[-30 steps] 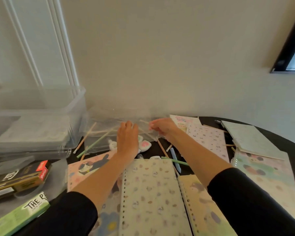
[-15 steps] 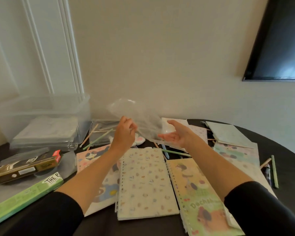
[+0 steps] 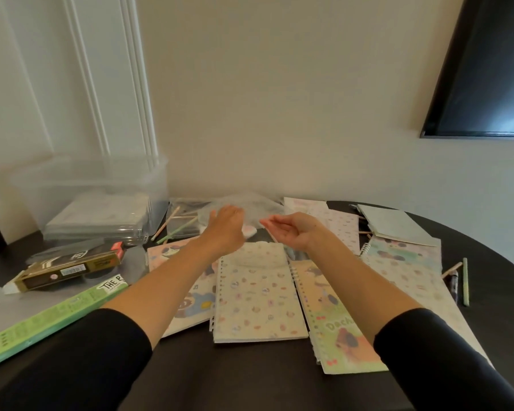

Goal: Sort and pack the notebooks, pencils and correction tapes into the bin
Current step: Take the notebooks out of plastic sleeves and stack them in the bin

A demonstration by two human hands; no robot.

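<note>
My left hand (image 3: pixel 226 229) is stretched forward and blurred, its fingers against a crumpled clear plastic bag (image 3: pixel 250 206) lying by the wall; whether it grips the bag I cannot tell. My right hand (image 3: pixel 291 232) hovers palm up with curled fingers and holds nothing. A white and pink correction tape (image 3: pixel 250 231) peeks out between the hands. Below them lie a spotted spiral notebook (image 3: pixel 258 295), a dachshund notebook (image 3: pixel 339 315) and a cat notebook (image 3: pixel 172 253). Loose pencils (image 3: pixel 175 226) lie beside the clear bin (image 3: pixel 95 197) at the back left.
More notebooks (image 3: pixel 398 229) are piled at the right, with pencils (image 3: pixel 465 280) near the edge of the dark round table (image 3: pixel 250 375). A green box (image 3: pixel 51 318) and a gold-black box (image 3: pixel 69 268) lie at the left. A dark screen (image 3: pixel 487 69) hangs on the wall.
The plastic bag, held up by my left hand half a second ago, has dropped back onto the table by the wall. My right hand stays open, palm up.
</note>
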